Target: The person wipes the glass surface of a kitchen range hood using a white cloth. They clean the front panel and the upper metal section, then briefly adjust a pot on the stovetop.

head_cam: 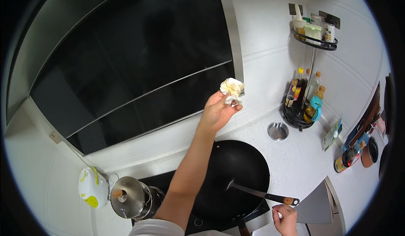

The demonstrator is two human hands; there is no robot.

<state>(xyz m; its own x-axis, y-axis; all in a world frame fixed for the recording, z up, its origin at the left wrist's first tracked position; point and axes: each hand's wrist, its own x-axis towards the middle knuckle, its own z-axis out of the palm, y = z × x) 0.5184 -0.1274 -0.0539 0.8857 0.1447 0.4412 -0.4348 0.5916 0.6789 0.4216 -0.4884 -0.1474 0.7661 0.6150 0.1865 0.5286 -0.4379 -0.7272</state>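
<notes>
My left hand (218, 111) reaches up and pinches a crumpled white paper towel (232, 87) with yellowish stains. It is beside the lower right corner of the black glass range hood (152, 62). Beneath my left forearm sits a large black wok (240, 163) on the cooktop (199, 221), partly hidden by the arm. A metal spatula (250, 190) leans in the wok, its black and wooden handle crossing the right rim. My right hand (284, 220) is just below the handle's end, fingers curled, with nothing visible in it.
Left of the wok stand a lidded steel pot (126, 201) and a white-and-green appliance (92, 187). A two-tier corner rack (294, 119) holds several bottles and seasoning jars. A metal ashtray-like dish (278, 131), a sauce bottle (343, 163) and a brown pot (369, 155) are on the right counter.
</notes>
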